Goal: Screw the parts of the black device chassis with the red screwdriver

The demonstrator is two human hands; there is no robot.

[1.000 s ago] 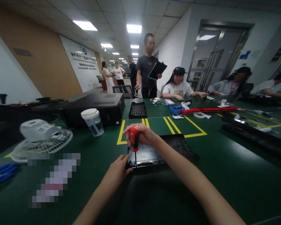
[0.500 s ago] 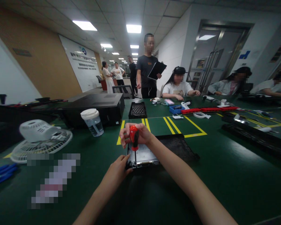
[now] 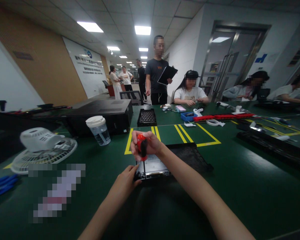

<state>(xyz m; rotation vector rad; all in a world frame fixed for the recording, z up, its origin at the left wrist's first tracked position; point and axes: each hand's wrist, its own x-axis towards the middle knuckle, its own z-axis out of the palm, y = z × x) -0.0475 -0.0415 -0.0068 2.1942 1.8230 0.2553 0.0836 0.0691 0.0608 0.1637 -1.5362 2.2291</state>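
My right hand [image 3: 150,142] is wrapped round the red and black handle of a screwdriver [image 3: 141,147], held upright with its thin shaft pointing down onto the near left corner of a flat silver device [image 3: 153,168]. My left hand [image 3: 126,181] rests against that device's near left edge, fingers curled on it. The device lies on the green table [image 3: 240,186] beside a black tray [image 3: 190,155].
A lidded clear cup [image 3: 99,130], a white desk fan [image 3: 43,146] and a black box [image 3: 102,115] stand to the left. A black parts tray [image 3: 147,117], a blue bin [image 3: 188,116] and red strips [image 3: 222,117] lie farther back. Several people sit or stand beyond the table.
My right hand has turned on the screwdriver handle and shifted slightly left. The left hand and the device have stayed put.
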